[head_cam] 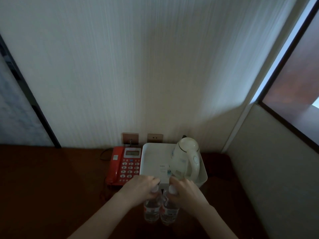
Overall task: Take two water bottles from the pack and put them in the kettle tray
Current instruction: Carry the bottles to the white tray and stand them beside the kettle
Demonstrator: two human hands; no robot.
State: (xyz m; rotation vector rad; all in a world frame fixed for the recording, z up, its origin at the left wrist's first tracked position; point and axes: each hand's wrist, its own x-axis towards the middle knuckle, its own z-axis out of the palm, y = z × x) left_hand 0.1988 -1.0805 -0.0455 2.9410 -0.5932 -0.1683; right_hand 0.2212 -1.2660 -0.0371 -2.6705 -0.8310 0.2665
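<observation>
- The left hand [140, 187] is gripping the neck of the left water bottle [152, 210], its fingers [151, 181] closed round the white cap end.
- The right hand [185, 188] is doing the same with the right water bottle [170, 213], fingers curled tight over its top.
- Both bottles are hanging upright, side by side and almost touching, just short of the near edge of the white kettle tray [150, 163]; whether their bases are resting on the dark wooden surface [51, 187] is not clear.
- Holding them by the necks is probably keeping the bodies clear so they can be lowered straight down into the tray.
- The cream kettle [187, 161] is taking up the tray's right half, so the free left and front floor looks like the likely landing spot.
- A red telephone [123, 166] is sitting just left of the tray, close enough to be bumped.
- The bottle labels are showing red and white patches, but no words are readable; small grey lettering on the tray floor is too blurred to make out.
- The pack itself is not in view.
</observation>
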